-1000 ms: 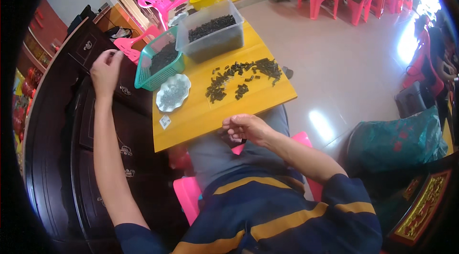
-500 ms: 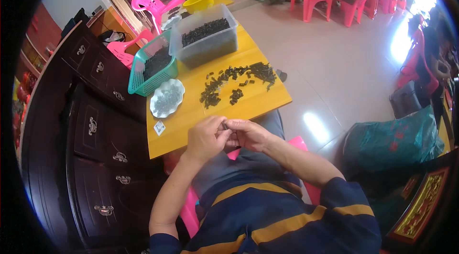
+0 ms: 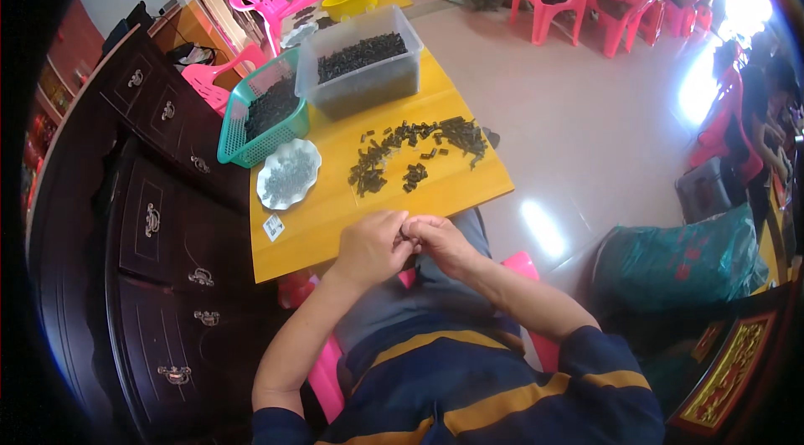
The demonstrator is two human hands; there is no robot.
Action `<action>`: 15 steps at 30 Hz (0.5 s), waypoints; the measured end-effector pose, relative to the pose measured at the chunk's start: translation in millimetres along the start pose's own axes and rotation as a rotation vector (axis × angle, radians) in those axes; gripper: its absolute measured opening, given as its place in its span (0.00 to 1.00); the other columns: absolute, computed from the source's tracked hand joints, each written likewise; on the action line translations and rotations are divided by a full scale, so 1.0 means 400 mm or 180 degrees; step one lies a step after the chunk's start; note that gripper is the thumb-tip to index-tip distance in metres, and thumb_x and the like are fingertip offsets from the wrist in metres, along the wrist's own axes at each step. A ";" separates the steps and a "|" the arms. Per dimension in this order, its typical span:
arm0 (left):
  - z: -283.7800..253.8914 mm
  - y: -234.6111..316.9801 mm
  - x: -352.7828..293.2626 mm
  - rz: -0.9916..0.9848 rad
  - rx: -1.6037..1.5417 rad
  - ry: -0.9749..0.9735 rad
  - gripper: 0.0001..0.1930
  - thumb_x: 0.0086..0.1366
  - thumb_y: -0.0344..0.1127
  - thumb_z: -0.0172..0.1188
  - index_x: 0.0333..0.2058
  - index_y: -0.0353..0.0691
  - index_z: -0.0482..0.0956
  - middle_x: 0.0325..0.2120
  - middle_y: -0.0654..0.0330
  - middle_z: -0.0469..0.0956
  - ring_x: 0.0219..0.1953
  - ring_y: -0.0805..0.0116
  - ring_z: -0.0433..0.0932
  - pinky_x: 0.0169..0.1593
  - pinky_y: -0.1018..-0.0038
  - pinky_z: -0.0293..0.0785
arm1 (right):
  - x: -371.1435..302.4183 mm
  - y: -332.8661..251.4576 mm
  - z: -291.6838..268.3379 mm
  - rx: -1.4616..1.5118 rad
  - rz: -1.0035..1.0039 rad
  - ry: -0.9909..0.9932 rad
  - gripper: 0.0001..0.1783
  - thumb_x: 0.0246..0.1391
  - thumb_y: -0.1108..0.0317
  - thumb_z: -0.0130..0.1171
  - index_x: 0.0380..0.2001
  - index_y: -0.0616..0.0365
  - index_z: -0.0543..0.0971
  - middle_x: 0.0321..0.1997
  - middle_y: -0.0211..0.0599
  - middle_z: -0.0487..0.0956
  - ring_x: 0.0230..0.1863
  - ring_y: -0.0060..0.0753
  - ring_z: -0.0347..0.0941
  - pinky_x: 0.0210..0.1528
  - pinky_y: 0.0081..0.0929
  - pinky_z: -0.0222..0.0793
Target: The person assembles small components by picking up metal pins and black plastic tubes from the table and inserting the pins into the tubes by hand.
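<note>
Left hand (image 3: 368,251) and right hand (image 3: 442,246) together at the near edge of the counter (image 3: 322,231), fingers bent and meeting; cannot tell what they grip. Beyond: dark pieces (image 3: 414,178) scattered on the counter. Leftward, white dish (image 3: 313,159). Farther back, green basket (image 3: 276,132) beside clear tub (image 3: 360,92).

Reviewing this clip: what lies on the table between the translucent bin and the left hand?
The head view shows loose dark pieces spread on the table between the bin and left hand.
</note>
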State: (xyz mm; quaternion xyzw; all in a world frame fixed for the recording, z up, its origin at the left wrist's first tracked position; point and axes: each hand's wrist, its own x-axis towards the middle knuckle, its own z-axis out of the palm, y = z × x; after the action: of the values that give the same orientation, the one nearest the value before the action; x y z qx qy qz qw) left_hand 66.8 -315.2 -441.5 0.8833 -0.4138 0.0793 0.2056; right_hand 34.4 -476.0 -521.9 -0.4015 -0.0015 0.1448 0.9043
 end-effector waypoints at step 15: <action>0.010 -0.030 -0.016 0.0083 0.0286 0.0092 0.14 0.54 0.33 0.64 0.40 0.36 0.77 0.34 0.49 0.81 0.38 0.49 0.81 0.42 0.58 0.78 | 0.010 0.014 -0.003 -0.0004 0.0159 -0.0149 0.12 0.67 0.58 0.55 0.40 0.54 0.81 0.35 0.25 0.81 0.35 0.16 0.75 0.38 0.14 0.69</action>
State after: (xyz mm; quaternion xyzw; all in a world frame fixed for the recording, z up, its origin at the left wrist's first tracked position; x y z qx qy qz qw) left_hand 71.7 -305.4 -450.8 0.8850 -0.4182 0.1132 0.1706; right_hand 36.9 -472.3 -527.2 -0.3985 -0.0127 0.1767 0.8999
